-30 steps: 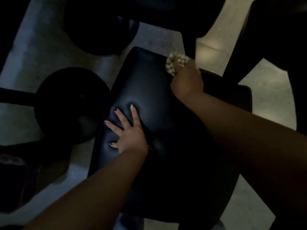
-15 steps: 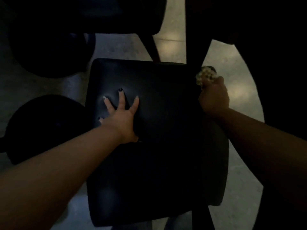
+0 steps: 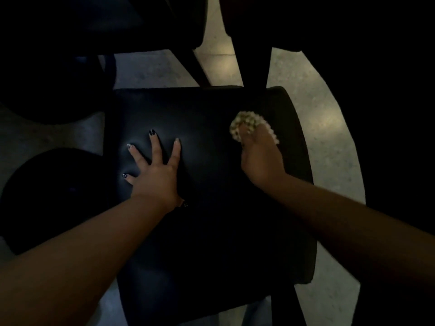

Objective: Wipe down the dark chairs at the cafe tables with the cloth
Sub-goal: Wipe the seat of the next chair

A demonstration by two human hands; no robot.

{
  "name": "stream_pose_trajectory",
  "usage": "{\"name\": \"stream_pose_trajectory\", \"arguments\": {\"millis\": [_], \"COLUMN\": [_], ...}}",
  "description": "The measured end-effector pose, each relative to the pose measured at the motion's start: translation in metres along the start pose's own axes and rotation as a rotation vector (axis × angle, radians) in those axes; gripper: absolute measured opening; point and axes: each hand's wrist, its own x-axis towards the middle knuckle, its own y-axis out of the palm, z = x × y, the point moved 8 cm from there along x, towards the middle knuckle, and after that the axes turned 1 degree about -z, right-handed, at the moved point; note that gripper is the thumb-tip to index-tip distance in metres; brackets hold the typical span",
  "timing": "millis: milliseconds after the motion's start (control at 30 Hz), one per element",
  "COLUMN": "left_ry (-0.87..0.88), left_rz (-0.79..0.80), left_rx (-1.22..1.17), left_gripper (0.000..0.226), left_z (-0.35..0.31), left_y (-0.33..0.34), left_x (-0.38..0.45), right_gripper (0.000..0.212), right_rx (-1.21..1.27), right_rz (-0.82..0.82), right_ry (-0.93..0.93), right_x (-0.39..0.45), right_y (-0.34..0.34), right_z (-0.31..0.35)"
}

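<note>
A dark padded chair seat (image 3: 211, 231) fills the middle of the dim view. My left hand (image 3: 155, 172) lies flat on its left part with the fingers spread. My right hand (image 3: 261, 158) grips a pale checked cloth (image 3: 244, 123) and holds it against the seat's far right part. Only the bunched front of the cloth shows past my fingers.
Another dark chair (image 3: 106, 22) stands beyond, with a slanted leg (image 3: 200, 67) reaching toward the seat. A round dark base (image 3: 54, 198) lies on the floor at left. Dark furniture (image 3: 388, 90) closes in at right. Pale floor (image 3: 329, 128) shows between them.
My right hand has brought the cloth from the seat's right edge inward onto the seat. My left hand stays flat on the seat.
</note>
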Motion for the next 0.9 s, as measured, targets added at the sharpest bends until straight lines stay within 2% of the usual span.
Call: {"name": "stream_pose_trajectory", "arguments": {"millis": [67,100,200,233,267,333,433,467,500,533,633,700,733,767,833,900], "left_ry": [0.005,0.007,0.014,0.023,0.033,0.046,0.078,0.082,0.076,0.068,0.076,0.095,0.091,0.081,0.090,0.112], "left_rz": [-0.002,-0.007,-0.018,-0.020,-0.023,-0.046,-0.034,-0.025,-0.020,-0.018,-0.007,-0.023,-0.034,-0.050,-0.071,-0.061], "left_rx": [-0.003,-0.007,-0.038,-0.044,-0.048,-0.052,-0.015,0.029,0.078,0.110,0.056,0.029,0.020,0.015,0.038,0.061], "left_gripper": [0.139,0.139,0.138,0.138,0.139,0.142,0.140,0.138,0.136,0.135,0.135,0.137,0.140,0.144,0.145,0.142], "left_z": [-0.001,-0.001,0.000,0.001,0.001,0.008,0.026,0.035,0.045,0.054,0.067,0.066,0.067,0.068,0.067,0.065], "left_y": [0.002,0.002,-0.001,-0.002,-0.003,-0.007,-0.012,-0.014,-0.014,-0.014,-0.009,-0.006,-0.005,-0.005,-0.005,-0.003], "left_x": [0.000,0.000,-0.001,-0.002,-0.004,-0.007,-0.010,-0.010,-0.010,-0.010,-0.008,-0.005,-0.004,-0.002,0.001,0.004], "right_gripper": [0.043,0.040,0.044,0.043,0.037,0.031,0.047,0.053,0.054,0.051,0.052,0.046,0.042,0.040,0.041,0.049], "right_rx": [-0.010,0.023,-0.049,-0.024,0.001,0.171,-0.017,-0.063,-0.120,-0.118,-0.036,0.018,0.048,0.113,-0.059,-0.177], "right_rz": [0.061,0.024,-0.146,-0.208,-0.265,-0.316,0.037,0.122,0.157,0.119,-0.114,-0.264,-0.267,-0.245,-0.139,-0.045], "right_ry": [-0.096,-0.041,0.417,0.506,0.502,0.356,-0.197,-0.320,-0.352,-0.310,0.251,0.426,0.409,0.306,-0.104,-0.431], "right_x": [0.015,0.027,0.044,0.038,0.032,0.014,-0.011,-0.013,-0.002,0.012,0.058,0.054,0.045,0.033,-0.005,-0.023], "right_y": [-0.014,-0.026,-0.047,-0.042,-0.034,-0.013,0.039,0.043,0.041,0.033,0.004,0.007,0.018,0.031,0.049,0.055], "right_z": [-0.016,-0.033,-0.078,-0.070,-0.050,0.005,0.085,0.089,0.079,0.065,0.007,0.025,0.052,0.083,0.160,0.181]}}
